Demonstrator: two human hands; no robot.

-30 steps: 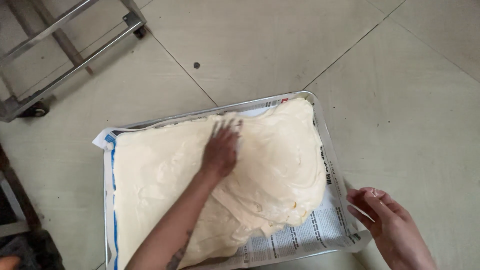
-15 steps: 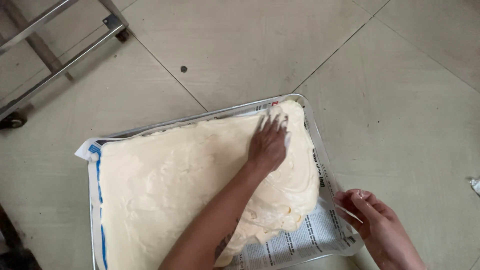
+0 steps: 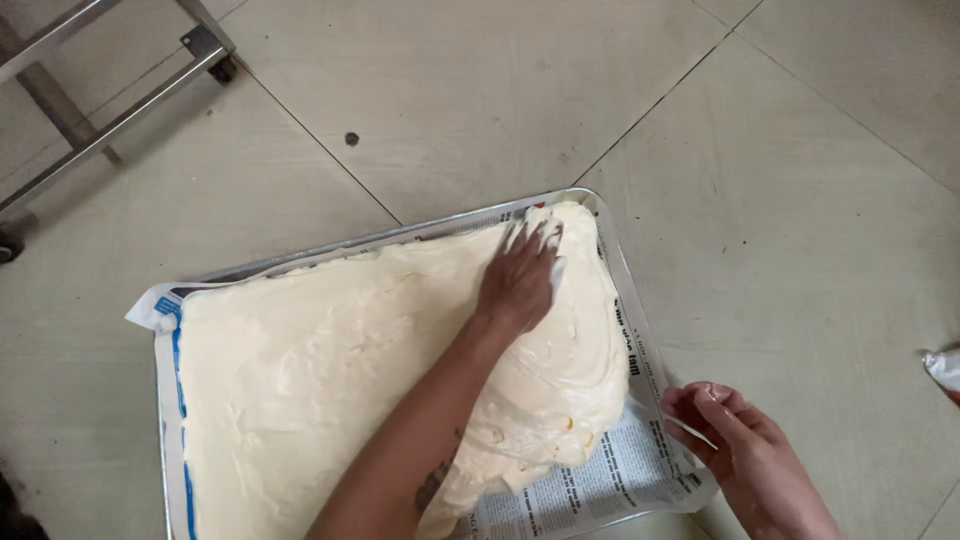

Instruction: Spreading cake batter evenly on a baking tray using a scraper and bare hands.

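Note:
A metal baking tray [image 3: 612, 248] lined with newspaper [image 3: 612, 478] lies on the tiled floor. Pale cream batter [image 3: 330, 370] covers most of it. My left hand [image 3: 520, 280] presses flat on the batter near the tray's far right corner, fingers spread and smeared with batter. My right hand [image 3: 735, 450] rests at the tray's near right corner, fingers pinching the edge of the paper lining there. The near right part of the paper is bare of batter.
A metal wheeled rack frame [image 3: 110, 90] stands at the top left. The floor is beige tile [image 3: 800, 180] with diagonal grout lines. A small pale object [image 3: 942, 368] pokes in at the right edge.
My left hand has slid across the batter from the tray's middle toward its far right corner. The view has shifted slightly. My right hand stays at the near right corner.

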